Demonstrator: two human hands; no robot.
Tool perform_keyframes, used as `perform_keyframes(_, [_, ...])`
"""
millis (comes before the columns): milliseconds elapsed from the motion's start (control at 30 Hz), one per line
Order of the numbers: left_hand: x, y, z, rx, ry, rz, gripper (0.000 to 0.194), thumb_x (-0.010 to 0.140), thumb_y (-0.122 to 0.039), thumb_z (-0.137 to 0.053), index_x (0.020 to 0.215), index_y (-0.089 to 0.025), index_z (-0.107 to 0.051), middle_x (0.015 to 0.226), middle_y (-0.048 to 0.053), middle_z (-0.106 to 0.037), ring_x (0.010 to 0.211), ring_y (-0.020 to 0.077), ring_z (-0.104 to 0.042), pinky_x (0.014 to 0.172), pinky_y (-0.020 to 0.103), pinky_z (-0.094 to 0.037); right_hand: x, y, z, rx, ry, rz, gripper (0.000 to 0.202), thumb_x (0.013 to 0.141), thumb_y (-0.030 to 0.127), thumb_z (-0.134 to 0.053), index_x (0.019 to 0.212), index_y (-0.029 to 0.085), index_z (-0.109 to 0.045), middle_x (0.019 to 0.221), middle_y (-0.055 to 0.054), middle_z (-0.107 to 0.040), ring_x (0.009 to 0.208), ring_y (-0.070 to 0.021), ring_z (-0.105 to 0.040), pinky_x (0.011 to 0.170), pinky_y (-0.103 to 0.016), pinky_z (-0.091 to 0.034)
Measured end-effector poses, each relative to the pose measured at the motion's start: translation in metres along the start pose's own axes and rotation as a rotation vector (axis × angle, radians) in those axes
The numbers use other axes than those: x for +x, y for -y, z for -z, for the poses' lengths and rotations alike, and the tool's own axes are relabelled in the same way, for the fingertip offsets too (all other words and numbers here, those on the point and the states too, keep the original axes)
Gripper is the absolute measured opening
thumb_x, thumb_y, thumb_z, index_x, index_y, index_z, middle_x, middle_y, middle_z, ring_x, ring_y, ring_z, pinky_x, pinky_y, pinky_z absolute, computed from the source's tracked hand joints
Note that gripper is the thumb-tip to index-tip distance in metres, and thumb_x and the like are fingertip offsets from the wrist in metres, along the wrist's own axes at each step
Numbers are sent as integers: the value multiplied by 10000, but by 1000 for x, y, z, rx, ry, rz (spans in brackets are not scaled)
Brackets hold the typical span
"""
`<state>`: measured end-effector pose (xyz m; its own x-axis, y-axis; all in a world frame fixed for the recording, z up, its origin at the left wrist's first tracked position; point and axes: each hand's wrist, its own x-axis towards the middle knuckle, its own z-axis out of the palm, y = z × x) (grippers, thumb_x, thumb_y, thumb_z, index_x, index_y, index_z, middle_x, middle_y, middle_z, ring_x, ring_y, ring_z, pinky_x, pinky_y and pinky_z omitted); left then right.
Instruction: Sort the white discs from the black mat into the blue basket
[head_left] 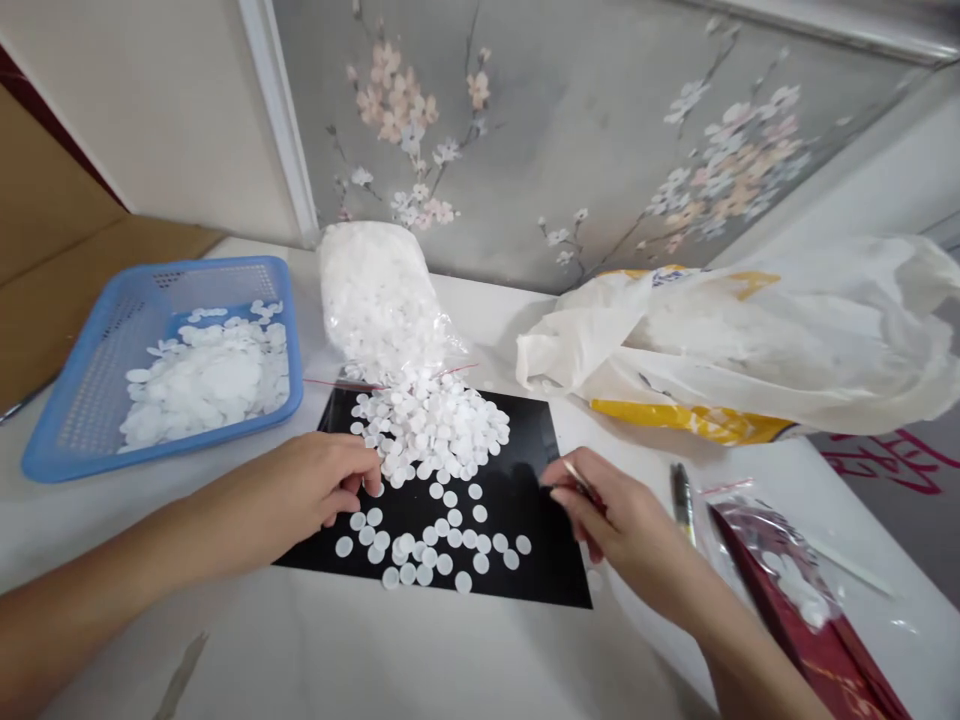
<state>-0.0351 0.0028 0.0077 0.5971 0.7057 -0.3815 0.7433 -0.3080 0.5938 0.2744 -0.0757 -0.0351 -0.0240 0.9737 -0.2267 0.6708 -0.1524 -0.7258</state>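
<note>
While a floral wall panel [600, 130] fills the background, we look down on a white table [375, 650] spread with sorting work. Largest on it is a crumpled white-and-yellow plastic bag [750, 340] at the right, then a blue mesh basket [97, 400] at the left holding larger white discs, then a clear bag [375, 300] spilling small white discs [431, 430] onto a black sheet [517, 500]. Our left hand [307, 490] rests at the sheet's left edge, fingers curled loosely, fingertips touching the edge of the heap. Our right hand [615, 515] pinches slim tweezers [577, 478] between thumb and forefinger, tips pointing toward the loose discs. A pen [682, 495] and a red packet [795, 600] lie just to the right. We judge the discs to be feather-light, thin and flat, prone to sliding on the glossy sheet and scattering; each is best nipped at its rim or pushed flat with a fingertip.
</note>
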Motion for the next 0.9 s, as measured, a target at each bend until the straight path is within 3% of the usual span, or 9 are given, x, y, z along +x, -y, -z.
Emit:
perform_keyframes(100, [-5,3,-4,7,43,11,222,788,-78,-475,869,-238,-606,853,-23,-623,575,114,-602,518,220,-386,-3,10,-17,67,162,45,164,936,267,-401,938,235,-562,805,0,-562,500,-114,-541,429,-221,-460])
perform_keyframes(233, [-5,8,-10,86,67,11,279,731,-35,-511,880,-249,-613,874,-24,-605,692,139,-603,592,223,-397,-7,26,-34,60,208,209,193,956,225,-410,856,222,-575,889,-27,-564,601,-118,-563,498,-217,-488])
perform_keyframes(367, [-1,3,-18,61,78,-61,231,813,-82,-514,911,-245,-645,909,-10,-606,791,150,-604,656,223,-404,-5,31,-38,14,121,338,206,971,209,-433,834,211,-586,852,-27,-576,703,-133,-602,676,-250,-534])
perform_keyframes(533, [3,-2,-19,0,-15,-189,300,903,-115,-433,1015,-263,-668,970,-1,-621,754,135,-597,671,232,-413,4,19,-40,-27,-50,549,316,948,84,-364,1078,208,-623,1057,-102,-602,945,-181,-646,802,-306,-566])
perform_keyframes(633, [6,1,-14,3,-103,-200,244,901,-122,-453,953,-249,-656,948,-4,-645,803,153,-600,699,244,-422,5,19,-42,-68,-42,631,361,911,31,-389,1089,219,-640,1027,-101,-627,955,-203,-636,785,-333,-577])
perform_keyframes(733, [7,2,-14,1,-145,-216,226,890,-100,-468,894,-236,-649,905,-12,-649,806,149,-600,698,239,-425,0,24,-42,-70,16,618,347,889,12,-425,1038,219,-661,960,-82,-637,892,-191,-638,738,-305,-574])
perform_keyframes(900, [5,-3,-35,117,-154,-307,271,924,-90,-443,952,-229,-674,898,0,-632,766,138,-616,678,237,-461,-2,31,-45,-74,6,634,402,865,-26,-415,1088,206,-657,1012,-90,-657,926,-198,-619,755,-319,-568])
